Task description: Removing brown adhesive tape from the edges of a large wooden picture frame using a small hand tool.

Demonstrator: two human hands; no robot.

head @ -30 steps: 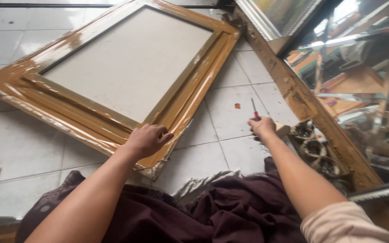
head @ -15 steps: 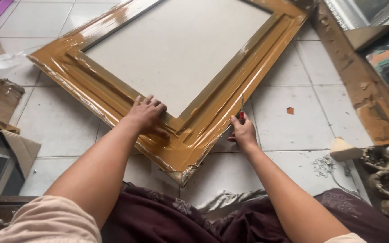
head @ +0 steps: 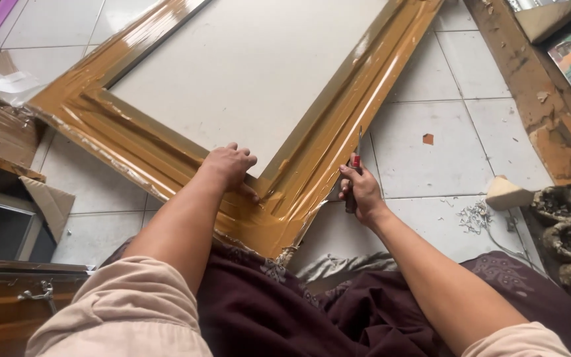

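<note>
Frame (head: 312,158) corner under my left hand (head: 229,165), pressed flat on tape wrap. Right hand (head: 359,192) grips knife (head: 355,173) at outer edge; trimming step, next cut needs steady blade.

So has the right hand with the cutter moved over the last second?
Yes. The right hand with the cutter has gone left, from the bare floor tile to the outer edge of the taped frame.

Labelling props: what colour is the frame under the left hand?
Glossy golden-brown frame, wrapped in clear film; head view.
</note>
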